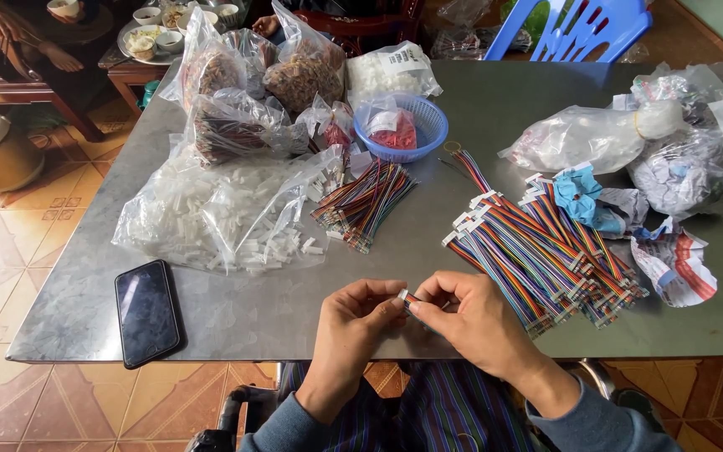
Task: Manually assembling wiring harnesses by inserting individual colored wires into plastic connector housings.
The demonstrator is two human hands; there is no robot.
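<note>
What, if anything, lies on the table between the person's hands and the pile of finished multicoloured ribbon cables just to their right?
Nothing visible does. The left hand and right hand pinch a small white connector on coloured wires at the table's near edge. The pile of ribbon cables begins right beside the right hand, with only bare tabletop between them.

Small white connector housing (402, 295) with a short multicoloured ribbon wire piece (412, 302) attached, pinched between fingertips of both hands, left hand (351, 322) and right hand (469, 316), just above the near edge of the grey tabletop (294, 310). Housing sits at the left-hand end of the piece; coloured strands run right and are mostly hidden under the right thumb. Piece lies roughly level, slightly tilted. Detail of pins or slots too small to tell.
</note>
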